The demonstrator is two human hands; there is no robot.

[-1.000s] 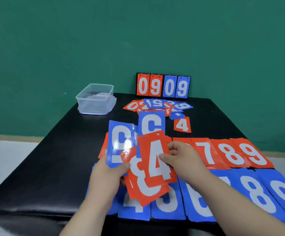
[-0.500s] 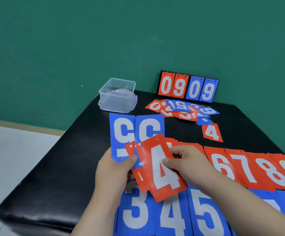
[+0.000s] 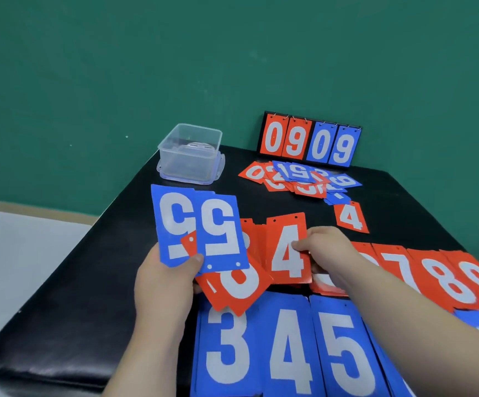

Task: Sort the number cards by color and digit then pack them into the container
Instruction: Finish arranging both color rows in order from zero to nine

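Observation:
My left hand (image 3: 165,285) grips a fan of cards: two blue 5 cards (image 3: 201,227), seen upside down, and a red card (image 3: 237,285) under them. My right hand (image 3: 328,255) pinches a red 4 card (image 3: 287,250) by its right edge, low over the red row. The red row (image 3: 439,279) runs right with 7, 8 and 9 showing. A blue row (image 3: 290,351) lies nearest me, showing 3, 4 and 5. The clear plastic container (image 3: 190,153) stands at the table's far left.
A loose heap of small red and blue cards (image 3: 298,177) lies at the back, with a single small red 4 (image 3: 350,217) beside it. A flip scoreboard (image 3: 310,141) reading 09 09 stands against the green wall. The black table (image 3: 75,296) ends at left, with pale floor beyond.
My right hand has carried the red 4 card away from the fan in my left hand, rightward and down onto the red row. The camera view shifted left.

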